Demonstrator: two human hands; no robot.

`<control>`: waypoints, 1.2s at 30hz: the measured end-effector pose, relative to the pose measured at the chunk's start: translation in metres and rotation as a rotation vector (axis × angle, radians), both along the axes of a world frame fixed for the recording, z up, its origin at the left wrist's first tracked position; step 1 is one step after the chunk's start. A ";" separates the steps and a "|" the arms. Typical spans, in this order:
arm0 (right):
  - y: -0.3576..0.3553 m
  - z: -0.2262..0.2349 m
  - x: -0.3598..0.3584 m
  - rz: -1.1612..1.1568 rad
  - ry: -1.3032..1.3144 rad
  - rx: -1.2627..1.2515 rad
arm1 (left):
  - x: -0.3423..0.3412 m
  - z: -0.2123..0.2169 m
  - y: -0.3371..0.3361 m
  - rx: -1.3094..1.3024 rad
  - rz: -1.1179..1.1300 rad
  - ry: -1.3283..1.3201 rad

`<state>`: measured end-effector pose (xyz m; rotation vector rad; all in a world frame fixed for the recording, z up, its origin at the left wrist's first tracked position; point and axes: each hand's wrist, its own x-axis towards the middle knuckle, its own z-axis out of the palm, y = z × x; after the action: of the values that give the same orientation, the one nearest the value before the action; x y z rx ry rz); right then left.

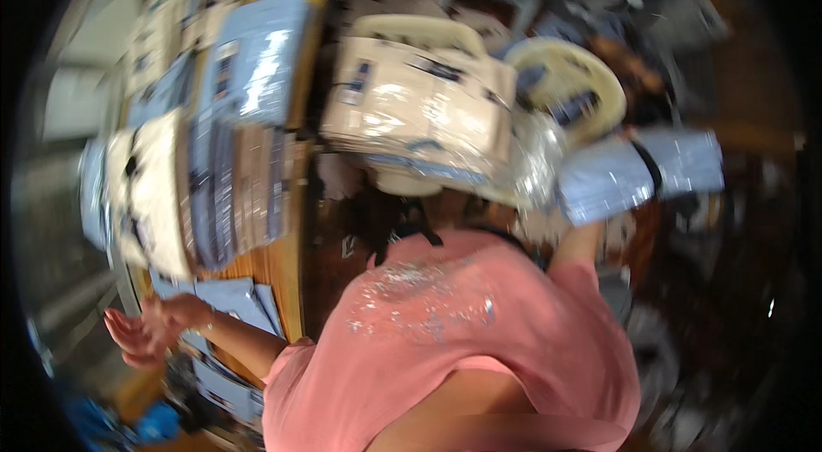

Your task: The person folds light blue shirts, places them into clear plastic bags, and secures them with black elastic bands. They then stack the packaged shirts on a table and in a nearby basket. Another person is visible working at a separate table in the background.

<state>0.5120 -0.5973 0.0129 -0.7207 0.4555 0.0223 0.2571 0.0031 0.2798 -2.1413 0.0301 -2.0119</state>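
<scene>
The picture is blurred by motion. My right hand (638, 144) is raised at the right and grips a light blue plastic-wrapped packet (638, 174), which hides most of the hand. My left hand (137, 332) hovers at the lower left with its fingers spread and nothing in it, near the end of a wooden table (287, 268) and some blue packets (231, 298). My pink shirt (462, 341) fills the lower middle.
A pile of cream wrapped packets (419, 110) rests on a cream plastic chair (411, 28) straight ahead. A second cream chair (591, 80) stands to its right. Rows of blue and cream packets (214, 187) cover the table at the left. The floor around is cluttered.
</scene>
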 end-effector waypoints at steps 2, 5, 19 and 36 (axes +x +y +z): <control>-0.019 -0.010 -0.008 -0.032 0.046 0.034 | 0.036 -0.013 -0.055 -0.185 -0.237 0.033; -0.069 -0.032 -0.044 -0.184 0.121 0.057 | 0.116 -0.077 -0.176 -1.042 -0.387 0.420; -0.148 -0.145 -0.036 0.287 0.639 -0.090 | 0.204 -0.347 -0.499 -1.927 -1.094 1.766; -0.065 -0.398 0.071 0.761 0.386 -1.299 | 0.025 -0.385 -0.361 -2.008 0.062 1.864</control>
<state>0.5827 -0.6621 -0.3848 -2.1652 0.5116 0.6366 0.2825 -0.3579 -0.1056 1.6298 1.0570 -0.8315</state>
